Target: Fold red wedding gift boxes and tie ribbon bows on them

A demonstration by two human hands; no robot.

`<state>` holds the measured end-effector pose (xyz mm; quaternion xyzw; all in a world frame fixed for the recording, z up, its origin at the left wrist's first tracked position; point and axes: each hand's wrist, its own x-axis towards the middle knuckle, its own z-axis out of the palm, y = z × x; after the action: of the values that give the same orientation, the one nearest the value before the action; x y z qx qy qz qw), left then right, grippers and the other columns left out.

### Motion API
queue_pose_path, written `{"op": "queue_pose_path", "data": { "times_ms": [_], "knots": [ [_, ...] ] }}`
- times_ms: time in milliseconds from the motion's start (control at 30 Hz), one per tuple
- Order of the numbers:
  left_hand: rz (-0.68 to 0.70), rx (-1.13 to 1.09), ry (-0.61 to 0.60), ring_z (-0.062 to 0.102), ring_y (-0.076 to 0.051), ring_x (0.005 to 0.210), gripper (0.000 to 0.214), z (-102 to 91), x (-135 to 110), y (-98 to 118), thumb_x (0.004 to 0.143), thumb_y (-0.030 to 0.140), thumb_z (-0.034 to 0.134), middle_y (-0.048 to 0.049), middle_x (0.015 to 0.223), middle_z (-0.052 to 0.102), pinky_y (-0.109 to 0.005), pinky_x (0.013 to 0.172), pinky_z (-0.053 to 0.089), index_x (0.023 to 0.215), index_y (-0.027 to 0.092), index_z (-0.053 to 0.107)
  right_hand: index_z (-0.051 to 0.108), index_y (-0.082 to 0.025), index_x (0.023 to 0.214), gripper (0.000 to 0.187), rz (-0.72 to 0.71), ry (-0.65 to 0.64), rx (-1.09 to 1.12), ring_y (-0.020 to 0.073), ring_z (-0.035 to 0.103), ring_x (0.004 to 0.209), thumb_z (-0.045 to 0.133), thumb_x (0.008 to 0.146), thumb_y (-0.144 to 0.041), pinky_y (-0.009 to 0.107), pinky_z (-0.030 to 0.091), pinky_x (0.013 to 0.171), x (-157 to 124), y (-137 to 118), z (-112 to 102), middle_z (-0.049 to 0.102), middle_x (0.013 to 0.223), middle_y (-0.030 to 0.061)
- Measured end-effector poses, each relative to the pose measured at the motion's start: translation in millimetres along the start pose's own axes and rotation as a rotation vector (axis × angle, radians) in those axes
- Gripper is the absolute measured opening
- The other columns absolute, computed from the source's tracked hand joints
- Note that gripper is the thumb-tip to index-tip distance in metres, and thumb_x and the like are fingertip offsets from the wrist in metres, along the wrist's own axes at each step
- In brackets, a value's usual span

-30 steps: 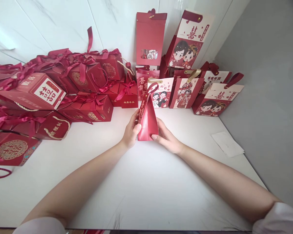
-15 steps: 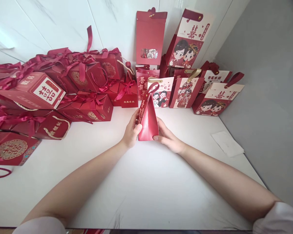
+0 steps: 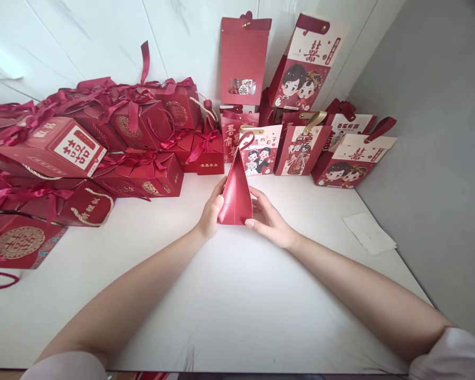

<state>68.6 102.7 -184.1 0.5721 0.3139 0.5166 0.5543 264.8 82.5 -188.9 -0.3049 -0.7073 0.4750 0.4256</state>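
Between my two hands a red gift box [image 3: 236, 198] stands upright on the white table, its narrow triangular side facing me and a ribbon loop at its peak. My left hand [image 3: 212, 208] grips its left face, thumb at the near edge and fingers mostly hidden behind. On the other side, my right hand [image 3: 271, 219] holds the right face, with the thumb at the lower near corner and the fingers along the side. Just behind it is a white-and-red box with a cartoon couple [image 3: 262, 153].
Red ribbon-tied boxes [image 3: 138, 124] are piled along the left and back. More tall gift boxes, one a plain red box with a small window [image 3: 245, 58], stand stacked at the back right. White paper [image 3: 369, 233] lies near the grey wall [image 3: 427, 142] on the right.
The red gift box has turned slightly and shifted a little left, so its printed left face no longer shows. Both hands have stayed on it.
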Motion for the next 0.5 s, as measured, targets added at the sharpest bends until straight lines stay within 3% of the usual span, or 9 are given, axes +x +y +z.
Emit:
{"op": "queue_pose_path", "data": {
  "times_ms": [400, 500],
  "knots": [
    [-0.004, -0.021, -0.017, 0.040, -0.034, 0.144, 0.075, -1.4, 1.9, 0.7, 0.090, 0.070, 0.046, -0.0095, 0.156, 0.042, -0.051, 0.118, 0.036, 0.149, 0.023, 0.042, 0.030, -0.030, 0.152, 0.078, 0.011, 0.011, 0.010, 0.0295, 0.050, 0.132, 0.066, 0.089, -0.059, 0.050, 0.046, 0.108, 0.1, 0.3, 0.6, 0.030, 0.160, 0.0120],
    [0.012, 0.018, 0.001, 0.042, -0.033, 0.142, 0.072, 0.6, 1.7, 3.1, 0.091, 0.070, 0.046, -0.0087, 0.153, 0.047, -0.049, 0.117, 0.037, 0.146, 0.024, 0.046, 0.031, -0.030, 0.151, 0.076, 0.011, 0.015, 0.012, 0.0287, 0.050, 0.132, 0.065, 0.090, -0.059, 0.049, 0.046, 0.108, 0.2, -0.4, 1.8, 0.030, 0.159, 0.0117]
  ]
}}
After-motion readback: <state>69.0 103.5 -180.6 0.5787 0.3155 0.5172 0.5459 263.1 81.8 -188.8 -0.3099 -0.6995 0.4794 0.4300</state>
